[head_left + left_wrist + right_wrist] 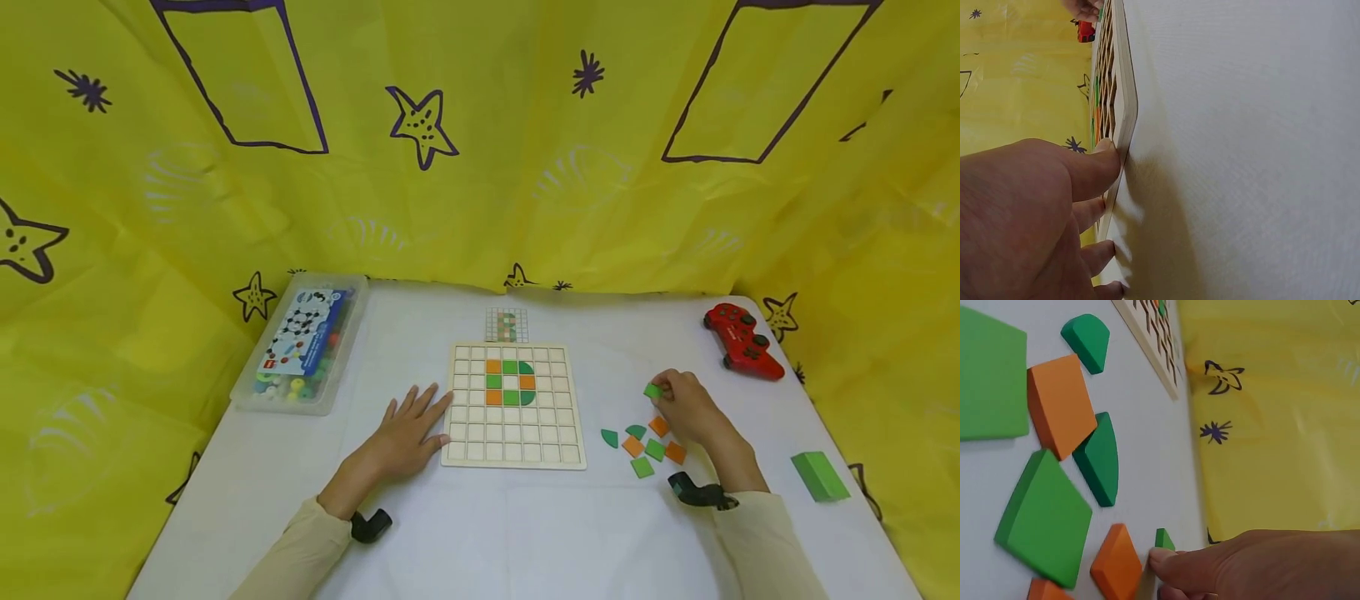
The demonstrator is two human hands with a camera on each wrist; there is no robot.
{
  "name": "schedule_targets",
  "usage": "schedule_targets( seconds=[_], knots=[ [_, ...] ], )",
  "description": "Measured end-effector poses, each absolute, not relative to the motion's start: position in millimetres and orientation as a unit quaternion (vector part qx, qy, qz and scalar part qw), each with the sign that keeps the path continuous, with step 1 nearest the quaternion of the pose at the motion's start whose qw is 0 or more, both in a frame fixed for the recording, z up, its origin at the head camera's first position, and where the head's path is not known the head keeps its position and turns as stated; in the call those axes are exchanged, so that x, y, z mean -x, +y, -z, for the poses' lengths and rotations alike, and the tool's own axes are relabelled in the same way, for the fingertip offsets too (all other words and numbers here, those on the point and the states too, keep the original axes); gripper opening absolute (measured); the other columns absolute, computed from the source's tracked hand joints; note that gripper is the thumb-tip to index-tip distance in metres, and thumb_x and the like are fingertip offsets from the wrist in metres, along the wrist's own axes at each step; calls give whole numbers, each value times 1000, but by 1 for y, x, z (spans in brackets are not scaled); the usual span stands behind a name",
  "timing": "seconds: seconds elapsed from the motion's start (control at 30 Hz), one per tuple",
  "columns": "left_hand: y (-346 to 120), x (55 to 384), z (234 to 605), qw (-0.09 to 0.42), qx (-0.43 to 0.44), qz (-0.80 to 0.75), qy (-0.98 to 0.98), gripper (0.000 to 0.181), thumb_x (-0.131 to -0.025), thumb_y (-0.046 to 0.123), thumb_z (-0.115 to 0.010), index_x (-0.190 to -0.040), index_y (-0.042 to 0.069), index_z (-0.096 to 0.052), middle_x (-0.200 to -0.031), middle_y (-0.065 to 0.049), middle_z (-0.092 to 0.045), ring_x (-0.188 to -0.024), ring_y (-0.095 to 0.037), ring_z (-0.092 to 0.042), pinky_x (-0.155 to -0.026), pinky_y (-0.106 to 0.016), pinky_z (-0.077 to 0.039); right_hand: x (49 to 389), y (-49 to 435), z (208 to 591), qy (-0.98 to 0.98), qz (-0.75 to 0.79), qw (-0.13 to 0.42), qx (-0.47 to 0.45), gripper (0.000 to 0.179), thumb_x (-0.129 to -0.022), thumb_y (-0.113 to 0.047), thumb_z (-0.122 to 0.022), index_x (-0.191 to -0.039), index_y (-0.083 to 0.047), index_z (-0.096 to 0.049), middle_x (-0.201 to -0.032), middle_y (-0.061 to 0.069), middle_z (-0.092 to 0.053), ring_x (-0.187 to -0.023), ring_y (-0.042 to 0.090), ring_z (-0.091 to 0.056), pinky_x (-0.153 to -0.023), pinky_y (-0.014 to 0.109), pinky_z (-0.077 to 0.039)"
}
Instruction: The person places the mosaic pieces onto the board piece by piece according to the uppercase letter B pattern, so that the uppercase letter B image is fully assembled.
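Note:
A wooden grid board [513,442] lies mid-table, with green and orange tiles set in its upper squares around a bare middle square. My left hand [405,433] is spread flat beside it, thumb and a fingertip touching its left edge; in the left wrist view the thumb [1094,172] rests against the rim. Right of the board, my right hand [686,404] pinches a light green square tile [652,390] between thumb and finger. Below that hand lie several loose tiles, among them an orange square [1063,403], a green square [1047,519] and a dark green quarter-round [1088,340].
A printed pattern card [507,325] touches the board's far edge. At the back left sits a clear plastic box [300,346] of colourful parts. A red game controller [742,340] is at the back right, a green block [820,477] at the right edge. Yellow cloth [495,208] hangs behind.

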State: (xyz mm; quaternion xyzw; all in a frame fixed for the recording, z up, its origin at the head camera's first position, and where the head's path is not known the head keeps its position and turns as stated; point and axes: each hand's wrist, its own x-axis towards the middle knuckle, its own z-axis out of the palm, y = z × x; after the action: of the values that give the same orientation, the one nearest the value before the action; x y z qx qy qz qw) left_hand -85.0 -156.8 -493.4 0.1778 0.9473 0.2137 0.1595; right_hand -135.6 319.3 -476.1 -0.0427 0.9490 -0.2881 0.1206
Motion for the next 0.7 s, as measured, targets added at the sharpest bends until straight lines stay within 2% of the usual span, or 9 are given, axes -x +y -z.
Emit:
schedule_targets(
  seconds=[0.13, 0.23, 0.43, 0.7],
  knots=[
    [-156, 86, 494, 163, -177, -206, 949, 67, -110, 40, -54, -169, 20, -28, -177, -12, -16, -163, -44, -6, -126, -71, -8, 143, 307, 478, 945, 297, 133, 40, 29, -105, -1, -56, -129, 14, -52, -126, 37, -48, -112, 48, -55, -101, 64, -49],
    [-156, 86, 494, 164, -178, -197, 950, 67, -111, 41, -52, -169, 21, -27, -177, -11, -15, -163, -43, -5, -126, -70, -8, 146, 294, 480, 943, 299, 141, 40, 28, -107, -4, -54, -132, 11, -52, -129, 35, -47, -111, 44, -53, -101, 62, -49],
    [-156, 86, 492, 161, -178, -203, 949, 66, -111, 41, -52, -169, 20, -28, -177, -11, -16, -163, -43, -5, -126, -70, -7, 146, 269, 484, 944, 298, 119, 70, 25, -107, -3, -56, -130, 8, -57, -123, 29, -51, -104, 36, -57, -93, 51, -52],
    [-156, 85, 491, 162, -178, -203, 949, 66, -111, 39, -53, -169, 20, -29, -177, -12, -17, -163, -44, -6, -126, -70, -8, 141, 222, 474, 942, 303, 103, 101, 28, -107, -6, -60, -131, 8, -58, -126, 29, -53, -108, 37, -61, -96, 54, -54]
  ],
)
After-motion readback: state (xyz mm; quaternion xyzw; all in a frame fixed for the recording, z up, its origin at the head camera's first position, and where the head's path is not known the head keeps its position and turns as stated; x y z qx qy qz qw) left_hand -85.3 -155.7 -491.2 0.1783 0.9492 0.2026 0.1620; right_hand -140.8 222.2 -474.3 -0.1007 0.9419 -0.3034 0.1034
